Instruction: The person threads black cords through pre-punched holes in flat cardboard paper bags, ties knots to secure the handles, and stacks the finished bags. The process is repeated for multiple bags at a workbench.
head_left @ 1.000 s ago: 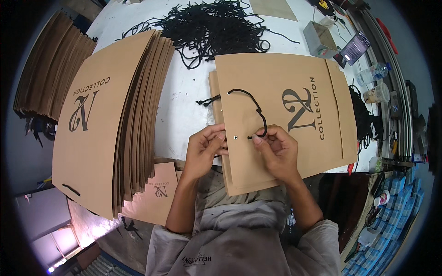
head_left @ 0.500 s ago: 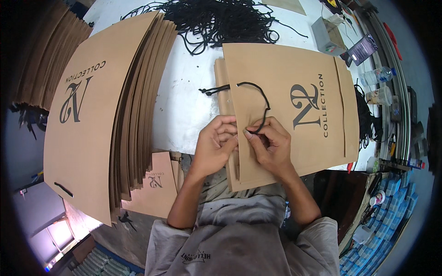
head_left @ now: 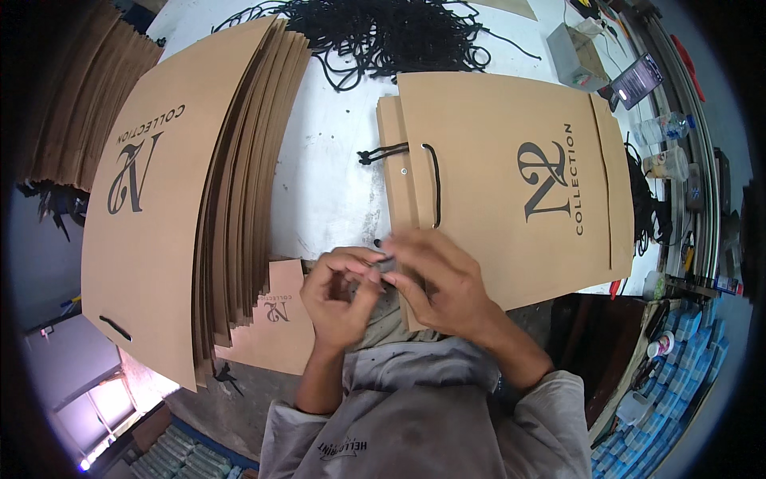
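Note:
A brown paper bag (head_left: 495, 191) with dark printing lies sideways on a stack of similar bags. Its black cord handle (head_left: 436, 184) runs along the face between two eyelets, and a knotted cord end (head_left: 373, 156) sticks out past the left edge. Just off the near left edge of the bag, my left hand (head_left: 335, 299) pinches a dark piece of cord between thumb and fingers. My right hand (head_left: 447, 283) meets it there, thumb and fingers closed around the same cord; its fingers are partly blurred. The cord between the fingertips is mostly hidden.
A tall row of brown bags (head_left: 171, 199) stands at the left, with more bags (head_left: 88, 96) behind it. Loose black cords (head_left: 391, 36) are heaped at the table's far side. A grey box (head_left: 576, 57), a phone (head_left: 637, 81) and a plastic bottle (head_left: 664, 128) stand at right.
The cord loop, slack on the bag's face before, now lies drawn nearly straight between the eyelets. Both hands have moved down and left, off the bag's edge, with the cord between them.

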